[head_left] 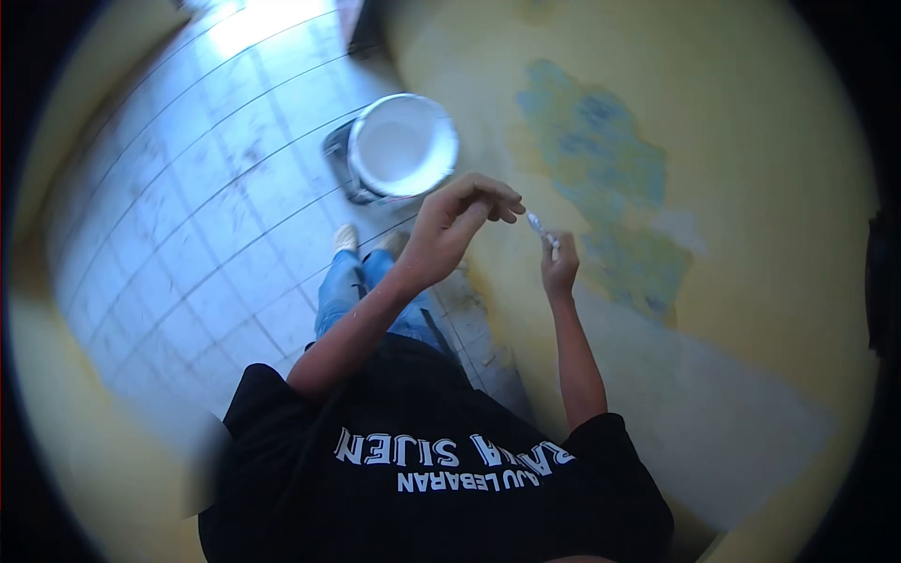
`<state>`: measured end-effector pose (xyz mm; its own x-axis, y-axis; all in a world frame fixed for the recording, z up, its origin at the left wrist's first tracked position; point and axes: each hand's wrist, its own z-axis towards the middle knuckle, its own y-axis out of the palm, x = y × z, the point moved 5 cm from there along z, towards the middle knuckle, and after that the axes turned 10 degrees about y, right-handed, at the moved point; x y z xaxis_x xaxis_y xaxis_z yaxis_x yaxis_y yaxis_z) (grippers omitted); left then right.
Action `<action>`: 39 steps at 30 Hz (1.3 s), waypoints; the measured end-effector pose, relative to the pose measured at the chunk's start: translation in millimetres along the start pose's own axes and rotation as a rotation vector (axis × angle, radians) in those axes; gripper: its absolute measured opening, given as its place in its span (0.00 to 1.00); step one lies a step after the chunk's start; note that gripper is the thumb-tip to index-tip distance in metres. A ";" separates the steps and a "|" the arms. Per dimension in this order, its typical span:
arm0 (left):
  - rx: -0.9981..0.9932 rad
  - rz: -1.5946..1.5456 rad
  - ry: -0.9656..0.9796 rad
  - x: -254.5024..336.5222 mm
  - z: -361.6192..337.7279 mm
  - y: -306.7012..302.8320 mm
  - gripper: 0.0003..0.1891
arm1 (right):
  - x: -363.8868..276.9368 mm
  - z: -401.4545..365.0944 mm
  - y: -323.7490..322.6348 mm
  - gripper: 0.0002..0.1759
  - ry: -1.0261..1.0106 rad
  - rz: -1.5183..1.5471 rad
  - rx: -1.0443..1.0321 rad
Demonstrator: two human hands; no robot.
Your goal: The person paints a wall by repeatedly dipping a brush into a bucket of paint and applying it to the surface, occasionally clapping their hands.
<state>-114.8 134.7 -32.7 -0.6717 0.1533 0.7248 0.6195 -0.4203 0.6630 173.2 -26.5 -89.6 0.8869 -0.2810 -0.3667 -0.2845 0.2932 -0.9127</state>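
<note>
My right hand (560,265) is closed around a short tool with a white-coated end (536,223); its exact kind is too small to make out. The white end points up and left, toward my left hand (452,228). That hand is raised with bent fingers slightly apart, its fingertips close to the tool's end, and holds nothing visible. Both hands are in front of a yellow wall (751,178). Beside them the wall shows a blue-green bare patch (610,155) and a large whitish patch (694,403).
A bucket (404,145) with a pale white inside stands on the tiled floor (206,188), beyond my feet and close to the wall. Dark marks speckle the tiles. A dark object (879,281) shows at the far right edge.
</note>
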 end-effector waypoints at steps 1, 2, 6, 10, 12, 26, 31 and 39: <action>0.044 -0.004 -0.016 -6.1 -4.6 -12.8 0.14 | -5.4 24.5 25.3 0.04 0.009 0.067 -0.015; 0.057 0.070 -0.009 -5.8 -11.8 -25.2 0.15 | -12.4 45.2 48.5 0.04 0.031 0.131 -0.028; 0.243 0.171 -0.029 7.7 -65.8 -80.0 0.15 | -66.9 89.6 147.1 0.06 0.050 0.345 -0.103; 0.451 0.352 -0.076 2.4 -86.7 -110.7 0.12 | -66.8 111.1 258.6 0.07 0.069 0.445 -0.220; 0.515 0.375 -0.044 1.2 -90.5 -129.5 0.12 | -60.6 109.5 313.1 0.08 0.157 0.473 -0.272; 0.541 0.444 0.081 6.3 -87.0 -181.5 0.13 | -39.3 86.0 382.4 0.11 0.429 0.425 -0.206; 0.512 0.403 0.075 10.9 -87.8 -181.3 0.13 | -60.5 90.7 344.6 0.09 0.494 0.458 -0.296; 0.511 0.416 0.048 11.2 -92.2 -180.0 0.13 | -71.3 94.5 353.6 0.08 0.313 0.537 -0.522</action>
<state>-271.3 129.7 -161.3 -0.3445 0.0250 0.9384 0.9382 0.0433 0.3433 43.7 183.6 -369.1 0.4601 -0.4882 -0.7416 -0.8441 0.0184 -0.5358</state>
